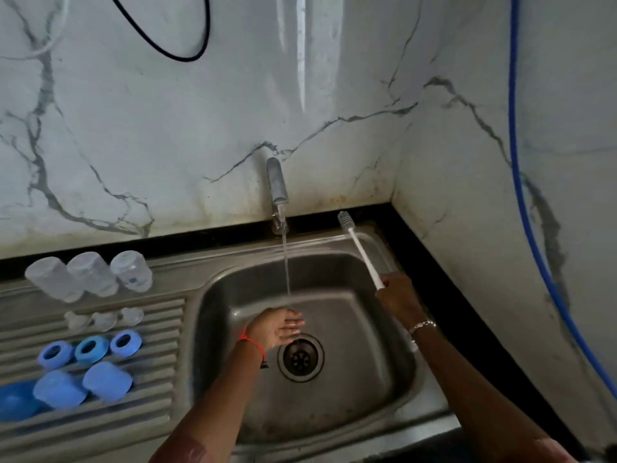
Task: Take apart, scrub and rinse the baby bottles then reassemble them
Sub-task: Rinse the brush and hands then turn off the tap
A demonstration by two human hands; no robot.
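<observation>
Three clear bottle bodies [91,274] lie side by side at the back of the steel drainboard [140,426]. In front of them sit three clear teats [104,319], then three blue collar rings [90,349], then blue caps [107,380]. My left hand [278,327] is held flat, palm up, under the running water over the sink basin [360,389]. My right hand [395,294] grips the white handle of a bottle brush [359,247], whose grey bristle head points up toward the back right corner of the sink.
The tap [277,185] stands at the back of the sink with water streaming down to the drain [300,357]. Marble wall panels close in behind and on the right. A blue hose [522,195] hangs down the right wall, a black cable [173,45] loops above.
</observation>
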